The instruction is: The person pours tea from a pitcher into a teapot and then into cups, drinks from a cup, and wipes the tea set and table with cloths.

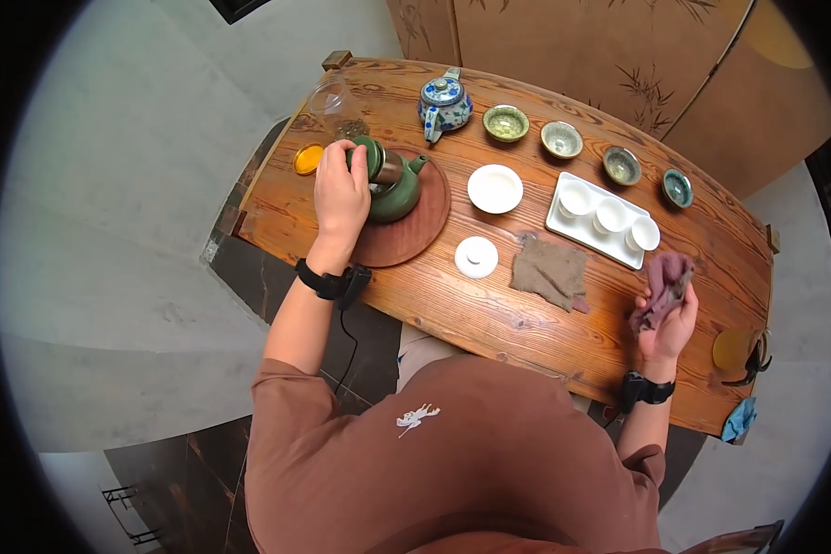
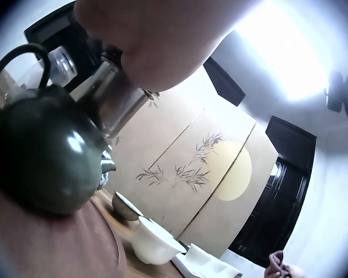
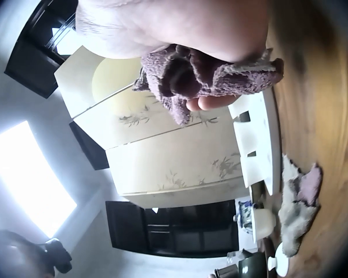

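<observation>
My left hand (image 1: 342, 192) grips the green lid (image 1: 372, 152) of a teapot, fingers curled over its edge. Beneath the lid hangs a metal strainer (image 2: 117, 98), tilted over the round green teapot (image 1: 395, 201); in the left wrist view the palm hides the lid. That teapot, with its spout (image 1: 418, 163) pointing away to the right, sits on a round wooden tray (image 1: 427, 217). Over the table's right side my right hand (image 1: 671, 328) holds a crumpled purple cloth (image 3: 220, 78) between thumb and fingers. A brown cloth (image 1: 549, 270) lies flat to its left.
A white tray (image 1: 593, 244) bears 3 white cups. Nearby stand a white bowl (image 1: 495, 188), a white lid (image 1: 476, 258), a blue-and-white teapot (image 1: 444, 108) and several small bowls (image 1: 561, 139). An orange dish (image 1: 308, 160) and a clear container (image 1: 329, 100) are at the left.
</observation>
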A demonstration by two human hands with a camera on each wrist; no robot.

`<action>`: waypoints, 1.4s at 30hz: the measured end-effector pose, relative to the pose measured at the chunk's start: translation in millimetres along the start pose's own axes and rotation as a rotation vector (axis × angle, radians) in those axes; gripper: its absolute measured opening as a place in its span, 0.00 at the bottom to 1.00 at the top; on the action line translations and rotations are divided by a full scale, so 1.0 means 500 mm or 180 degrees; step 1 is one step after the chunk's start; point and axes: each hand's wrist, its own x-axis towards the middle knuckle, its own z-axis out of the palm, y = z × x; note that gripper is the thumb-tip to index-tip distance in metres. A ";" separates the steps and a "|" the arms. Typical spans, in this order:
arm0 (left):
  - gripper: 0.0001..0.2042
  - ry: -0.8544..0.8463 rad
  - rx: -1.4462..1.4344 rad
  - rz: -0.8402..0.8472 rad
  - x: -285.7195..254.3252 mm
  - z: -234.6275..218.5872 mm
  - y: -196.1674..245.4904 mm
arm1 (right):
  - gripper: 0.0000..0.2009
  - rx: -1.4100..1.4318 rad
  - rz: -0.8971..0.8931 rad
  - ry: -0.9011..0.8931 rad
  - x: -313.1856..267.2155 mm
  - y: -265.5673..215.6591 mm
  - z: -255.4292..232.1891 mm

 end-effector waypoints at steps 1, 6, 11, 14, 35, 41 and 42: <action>0.11 0.0026 -0.0052 -0.0059 0.001 0.000 0.002 | 0.24 0.0031 -0.0003 -0.0182 0.012 0.002 0.013; 0.12 -0.0100 0.0155 -0.0122 0.010 -0.001 0.000 | 0.22 0.0087 0.0377 -0.0621 0.021 0.023 0.079; 0.13 -0.0144 0.0472 0.0060 0.017 0.010 -0.034 | 0.22 -0.0023 0.0475 -0.1003 0.031 0.050 0.083; 0.13 -0.0145 0.0172 -0.0166 0.023 0.002 -0.055 | 0.22 -0.0052 0.0467 -0.1070 0.041 0.071 0.068; 0.13 -0.2249 -0.5391 -0.3483 -0.214 0.035 0.278 | 0.10 -0.2883 -0.2039 -0.1971 -0.036 0.131 0.264; 0.15 -0.2382 -0.5579 -0.3582 -0.232 0.024 0.289 | 0.17 -0.3635 -0.3231 -0.3089 -0.046 0.135 0.285; 0.15 -0.2422 -0.5594 -0.3587 -0.236 0.023 0.286 | 0.17 -0.3739 -0.3368 -0.3191 -0.047 0.127 0.286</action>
